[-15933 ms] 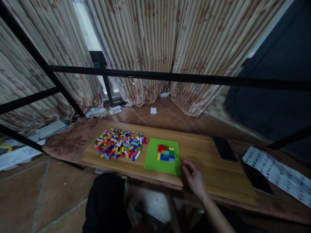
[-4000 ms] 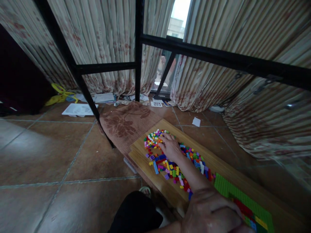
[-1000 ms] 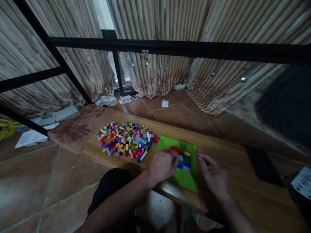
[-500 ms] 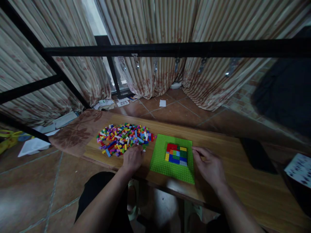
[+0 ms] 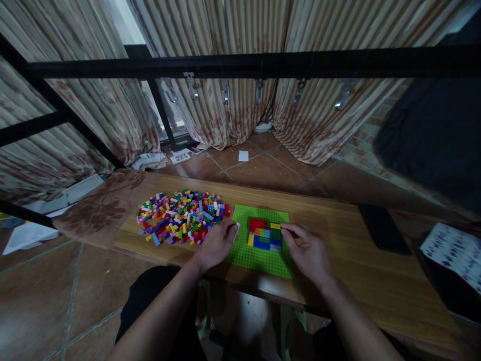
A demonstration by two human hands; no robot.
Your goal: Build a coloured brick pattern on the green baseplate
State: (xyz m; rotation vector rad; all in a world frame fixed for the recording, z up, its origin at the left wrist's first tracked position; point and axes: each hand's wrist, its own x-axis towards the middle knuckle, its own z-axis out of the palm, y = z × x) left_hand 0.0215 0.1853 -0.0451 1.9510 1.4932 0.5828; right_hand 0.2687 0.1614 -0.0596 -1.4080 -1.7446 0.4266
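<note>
My left hand (image 5: 218, 244) is closed in a pinch over the left edge of the green baseplate (image 5: 259, 261), with a small white brick (image 5: 237, 229) at its fingertips. On the plate sits a flat square of red, yellow, blue, green and orange bricks (image 5: 264, 233). My right hand (image 5: 308, 253) is at the right of that square, thumb and forefinger pinched together near its upper right corner. Whether anything is between those fingers is too small to tell. A heap of loose mixed-colour bricks (image 5: 184, 215) lies left of the plate, partly behind my left hand.
The wooden bench (image 5: 338, 240) carries a black phone-like slab (image 5: 381, 228) on the right. Beyond it lies a printed white sheet (image 5: 454, 250). A brown patterned cloth (image 5: 97, 210) covers the left end. A black metal rail (image 5: 240, 65) crosses in front of striped curtains (image 5: 233, 110).
My left hand has moved right from the brick heap to the plate's left edge, carrying a white brick. My right hand has come closer to the brick square. The view has shifted slightly.
</note>
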